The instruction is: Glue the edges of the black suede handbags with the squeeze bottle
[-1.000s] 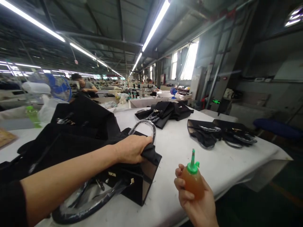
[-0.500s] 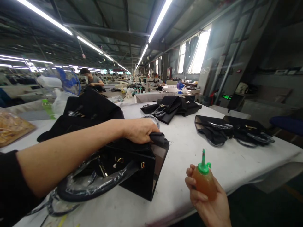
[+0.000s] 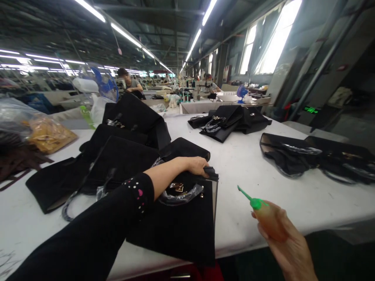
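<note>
My left hand point(image 3: 197, 165) is closed on the top edge of a black handbag point(image 3: 181, 226) that lies flat on the white table point(image 3: 243, 171), its plastic-wrapped handle point(image 3: 180, 196) and gold clasp facing up. My right hand point(image 3: 285, 244) grips a small amber squeeze bottle point(image 3: 271, 222) with a green nozzle point(image 3: 249, 198). The nozzle is tilted left toward the bag's right edge, a short way from it.
More black handbags lie behind at the left point(image 3: 129, 132), at the middle back point(image 3: 231, 123) and at the right point(image 3: 316, 156). A clear bag of yellow pieces point(image 3: 47, 134) sits far left. A blue fan point(image 3: 104, 84) and seated workers are beyond. The table's front edge runs below the bag.
The bag has been laid flat toward me with my left hand still on its top edge. My right hand tipped the bottle so the nozzle points left toward the bag. The view swung left.
</note>
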